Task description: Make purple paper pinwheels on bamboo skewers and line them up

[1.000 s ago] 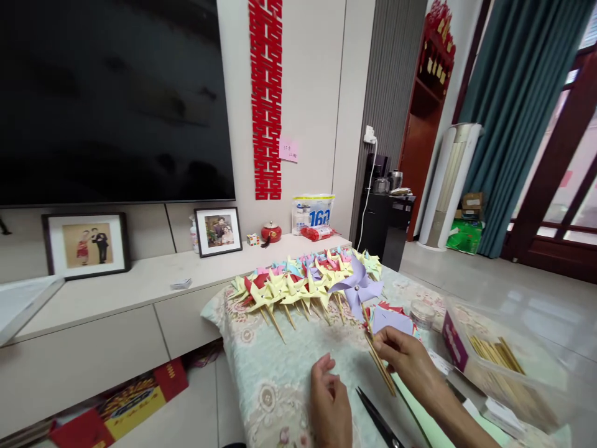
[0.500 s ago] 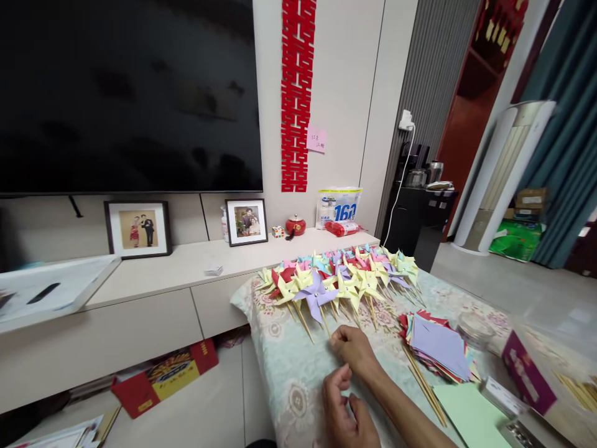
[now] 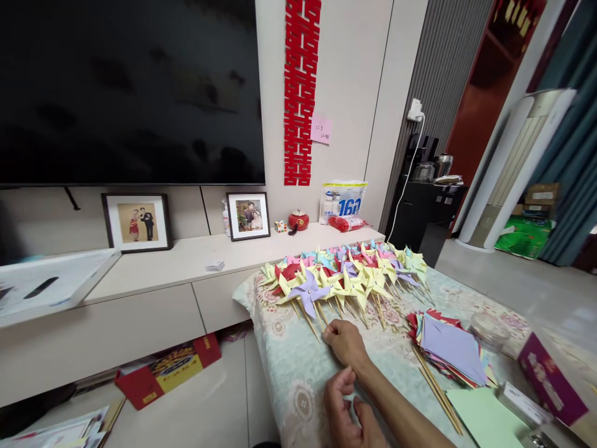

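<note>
Purple paper forms the pinwheel (image 3: 308,294) at the near left of the crowd on the table (image 3: 289,354), and it seems best guided gently by its stick (image 3: 319,315) alone, lest its blades crease against the yellow pinwheels (image 3: 353,290) alongside. The right hand (image 3: 344,342) is closed in a fingertip pinch near the stick's lower end; the left hand (image 3: 351,410), half-curled and nearer the camera, shows nothing in its grasp.

Wall (image 3: 359,68): TV (image 3: 130,93), red strip (image 3: 297,99), pink note (image 3: 321,129) at its edge
Cabinet (image 3: 140,323): two photos (image 3: 137,221), cube (image 3: 280,227) beside red jar (image 3: 298,220), red packet (image 3: 346,223) against bag (image 3: 333,200)
Floor (image 3: 228,386): red box (image 3: 168,372), air conditioner (image 3: 517,168) near curtain (image 3: 566,168)
</note>
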`<control>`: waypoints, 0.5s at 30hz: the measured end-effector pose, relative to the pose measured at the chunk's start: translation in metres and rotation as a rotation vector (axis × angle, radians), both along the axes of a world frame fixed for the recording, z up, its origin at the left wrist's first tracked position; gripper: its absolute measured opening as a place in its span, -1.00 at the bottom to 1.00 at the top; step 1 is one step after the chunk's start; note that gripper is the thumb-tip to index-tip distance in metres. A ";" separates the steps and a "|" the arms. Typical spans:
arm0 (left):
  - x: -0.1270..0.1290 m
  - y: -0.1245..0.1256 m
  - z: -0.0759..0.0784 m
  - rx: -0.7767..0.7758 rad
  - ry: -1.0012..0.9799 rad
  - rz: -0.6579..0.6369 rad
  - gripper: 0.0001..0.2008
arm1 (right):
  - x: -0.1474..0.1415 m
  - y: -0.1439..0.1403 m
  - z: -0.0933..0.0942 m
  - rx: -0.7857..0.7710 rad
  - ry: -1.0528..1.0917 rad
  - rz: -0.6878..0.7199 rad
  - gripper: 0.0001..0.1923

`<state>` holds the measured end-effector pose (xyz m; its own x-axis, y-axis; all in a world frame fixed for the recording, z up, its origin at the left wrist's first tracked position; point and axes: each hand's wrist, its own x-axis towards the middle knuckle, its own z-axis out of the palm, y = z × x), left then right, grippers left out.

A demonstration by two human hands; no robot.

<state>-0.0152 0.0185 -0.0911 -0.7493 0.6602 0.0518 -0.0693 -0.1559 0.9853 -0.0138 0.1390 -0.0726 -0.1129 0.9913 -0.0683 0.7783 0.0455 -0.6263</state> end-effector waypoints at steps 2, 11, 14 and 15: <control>0.000 0.000 -0.001 -0.020 -0.006 -0.002 -0.68 | -0.001 -0.001 0.001 0.015 -0.009 -0.009 -0.73; -0.002 -0.001 0.000 -0.016 -0.033 -0.007 -0.69 | -0.004 -0.005 0.007 0.074 -0.042 -0.052 -0.83; -0.002 -0.001 0.002 -0.025 -0.034 -0.008 -0.68 | -0.004 -0.004 0.007 0.067 -0.056 -0.044 -0.83; -0.002 -0.001 0.002 -0.028 -0.035 -0.008 -0.68 | -0.003 -0.004 0.007 0.062 -0.062 -0.042 -0.83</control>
<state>-0.0175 0.0176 -0.0892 -0.7452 0.6668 0.0066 -0.1053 -0.1274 0.9862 -0.0173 0.1348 -0.0657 -0.0685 0.9976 -0.0126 0.8175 0.0489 -0.5739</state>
